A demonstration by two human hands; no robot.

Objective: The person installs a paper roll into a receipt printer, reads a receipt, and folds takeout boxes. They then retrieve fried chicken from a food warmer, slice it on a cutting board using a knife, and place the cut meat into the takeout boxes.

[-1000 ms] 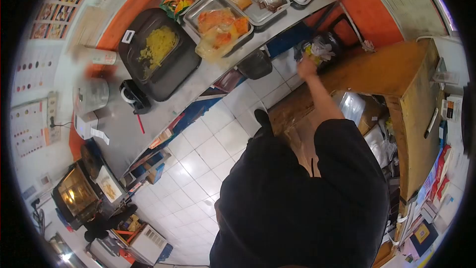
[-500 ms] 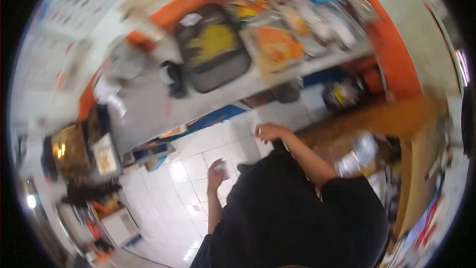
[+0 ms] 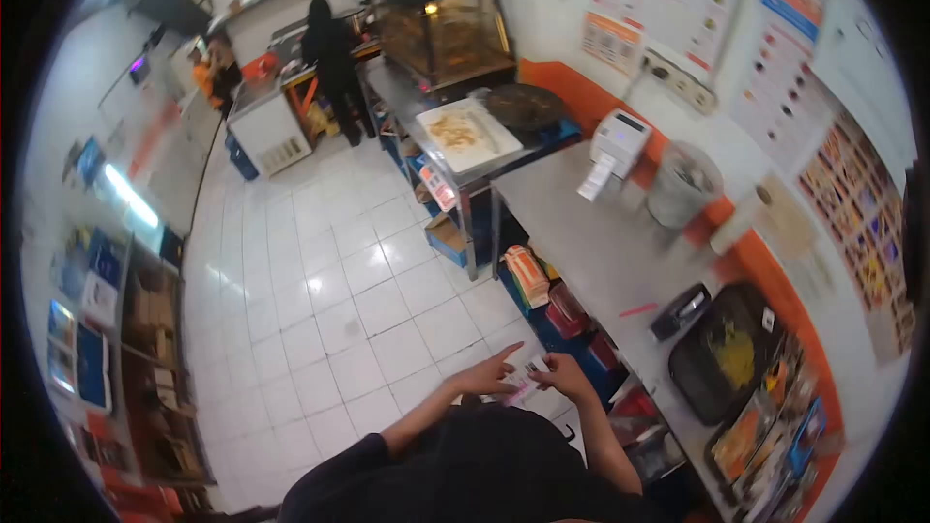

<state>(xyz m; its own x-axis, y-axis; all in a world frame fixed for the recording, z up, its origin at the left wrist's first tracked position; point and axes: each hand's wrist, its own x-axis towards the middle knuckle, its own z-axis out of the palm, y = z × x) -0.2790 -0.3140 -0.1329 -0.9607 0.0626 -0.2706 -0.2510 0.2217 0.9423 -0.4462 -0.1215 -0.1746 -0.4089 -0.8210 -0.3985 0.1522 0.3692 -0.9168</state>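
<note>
Low in the view, a small printed paper (image 3: 524, 384) lies between my two hands, in front of my dark shirt. My left hand (image 3: 487, 373) is at its left side, with the index finger stretched out and the thumb side by the paper. My right hand (image 3: 564, 377) pinches the paper's right edge. Beyond them stands the metal counter (image 3: 572, 218), with a label printer (image 3: 620, 138), a red pen (image 3: 637, 310), a black tape dispenser (image 3: 681, 312) and a dark tray (image 3: 690, 376) holding yellow food.
A glass display case (image 3: 441, 34) and a white cutting board (image 3: 468, 136) stand further along. A person in black (image 3: 334, 63) is beside a white freezer (image 3: 271, 131). Shelves (image 3: 150, 329) line the left side, across the tiled floor (image 3: 310, 300).
The view has swung left, from the food trays toward the far end of the room. My right hand has left the bin area, and both hands have come together at the paper.
</note>
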